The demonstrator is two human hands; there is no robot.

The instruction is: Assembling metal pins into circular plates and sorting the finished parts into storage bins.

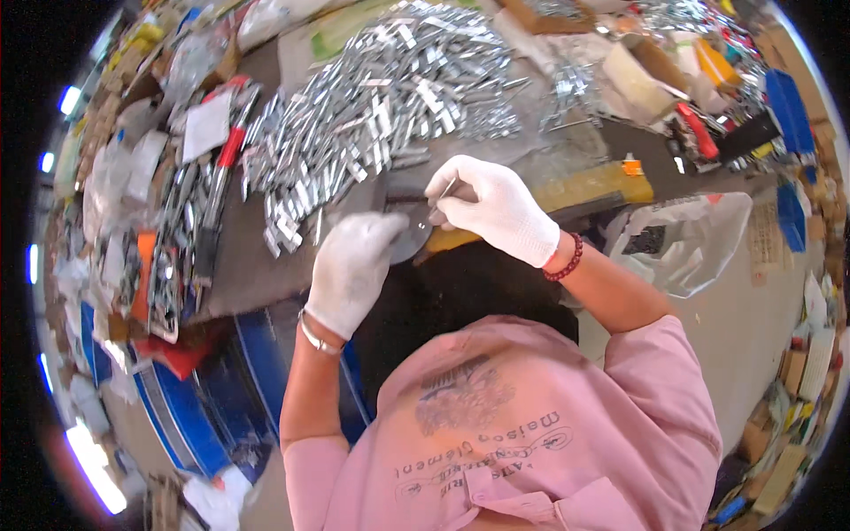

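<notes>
Both my hands wear white knitted gloves and meet at the front edge of the workbench. My right hand [500, 208] is closed, thumb and forefinger pinching a small thin metal piece [450, 188]. Just left of it, my left hand [352, 265] has its fingertips smeared by motion, so any grip there is unclear. Between the hands, a grey round disc [413, 239] shows partly. Beyond them lies a large heap of shiny flat metal strips [381, 111], its near edge close to my left hand.
Left on the bench are hand tools [208, 212] and a red-handled tool [232, 147]. A yellow bar [593, 188] runs along the front edge at right. A plastic bag [699, 243] hangs beside it. Farther right stand an open carton [639, 78] and a blue bin [788, 111].
</notes>
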